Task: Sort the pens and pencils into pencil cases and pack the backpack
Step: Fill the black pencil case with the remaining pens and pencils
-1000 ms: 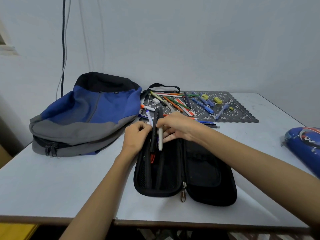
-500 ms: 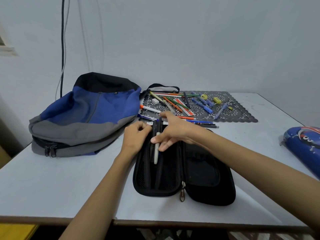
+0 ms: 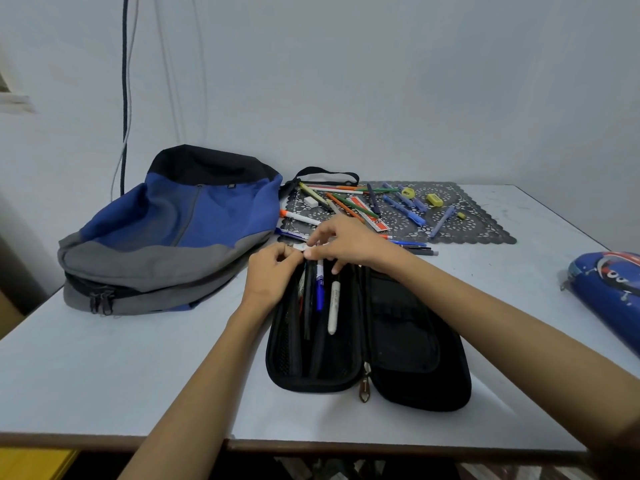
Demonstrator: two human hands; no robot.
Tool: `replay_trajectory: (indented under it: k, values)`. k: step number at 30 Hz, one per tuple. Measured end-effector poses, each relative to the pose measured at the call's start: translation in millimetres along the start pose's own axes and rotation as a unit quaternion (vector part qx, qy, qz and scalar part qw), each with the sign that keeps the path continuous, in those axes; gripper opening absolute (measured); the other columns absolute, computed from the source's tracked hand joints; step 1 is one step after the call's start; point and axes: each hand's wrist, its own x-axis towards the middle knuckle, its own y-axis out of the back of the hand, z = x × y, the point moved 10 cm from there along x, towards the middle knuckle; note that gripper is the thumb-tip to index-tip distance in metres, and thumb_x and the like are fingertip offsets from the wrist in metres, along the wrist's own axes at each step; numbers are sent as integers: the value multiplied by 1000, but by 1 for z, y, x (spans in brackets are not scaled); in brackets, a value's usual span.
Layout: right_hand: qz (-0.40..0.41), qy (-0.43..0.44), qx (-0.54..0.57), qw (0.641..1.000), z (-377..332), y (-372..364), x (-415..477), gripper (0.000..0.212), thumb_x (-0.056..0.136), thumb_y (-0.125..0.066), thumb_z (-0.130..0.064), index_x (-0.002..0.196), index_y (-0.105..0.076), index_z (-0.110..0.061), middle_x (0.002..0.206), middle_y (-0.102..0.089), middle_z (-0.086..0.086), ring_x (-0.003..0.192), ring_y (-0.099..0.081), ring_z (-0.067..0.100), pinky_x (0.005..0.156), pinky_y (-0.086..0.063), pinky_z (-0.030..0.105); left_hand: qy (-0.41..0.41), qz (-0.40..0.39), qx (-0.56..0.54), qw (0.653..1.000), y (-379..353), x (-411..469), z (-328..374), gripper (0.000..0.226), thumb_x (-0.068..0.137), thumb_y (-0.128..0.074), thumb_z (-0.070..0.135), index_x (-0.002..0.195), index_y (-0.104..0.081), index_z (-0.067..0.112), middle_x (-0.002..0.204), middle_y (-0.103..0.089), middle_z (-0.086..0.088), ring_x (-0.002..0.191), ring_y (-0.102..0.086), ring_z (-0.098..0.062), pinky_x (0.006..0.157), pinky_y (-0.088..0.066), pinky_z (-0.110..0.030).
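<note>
A black pencil case [image 3: 415,341] lies open in front of me. Its left half holds a white marker [image 3: 333,306], a blue-and-white pen [image 3: 319,292] and dark pens. My left hand [image 3: 273,275] pinches the case's top left edge. My right hand [image 3: 349,240] is over the case's far end, with thumb and forefinger closed on the white top of the blue-and-white pen and another fingertip on the marker's top. The blue and grey backpack [image 3: 173,233] lies flat at the left. Several loose pens and pencils [image 3: 349,204] lie on a dark lace mat [image 3: 478,226] behind the case.
A blue printed pencil case [image 3: 613,285] lies at the table's right edge. Erasers and yellow sharpeners [image 3: 434,199] sit on the mat, and a few pens [image 3: 415,247] lie just off its front edge. A cable hangs down the wall behind the backpack. The table's front edge is close to me.
My right hand slid the white marker down into the case's left half and let it go, then moved its fingers to the pen tops. A blue-and-white pen now shows in the case.
</note>
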Motion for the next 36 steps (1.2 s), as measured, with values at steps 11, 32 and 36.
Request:
replay_trajectory:
  k: [11,32,36]
  values:
    - [-31,-32,76,996,5,-10,-4,34,75,-81,-5,103,-63,4,107,-61,17,77,-69,24,64,-61,29,0,0,7,1000,1,-1,1,19,86,-60,14,72,-66,2,62,-58,7,60,-47,-2,56,-37,-13]
    - [-75,-61,-138,986,14,3,-13,33,76,-82,-23,103,-70,-8,70,-63,4,49,-53,12,44,-41,19,0,0,4,1000,0,-2,2,23,85,-63,15,62,-59,16,71,-64,7,67,-52,-2,64,-40,-11]
    - [-82,-97,-111,986,17,-1,-15,31,76,-80,-17,102,-70,-4,68,-58,2,53,-45,14,43,-35,21,1,0,7,1000,1,-2,2,24,85,-63,14,62,-58,16,70,-63,8,66,-52,-1,61,-38,-6]
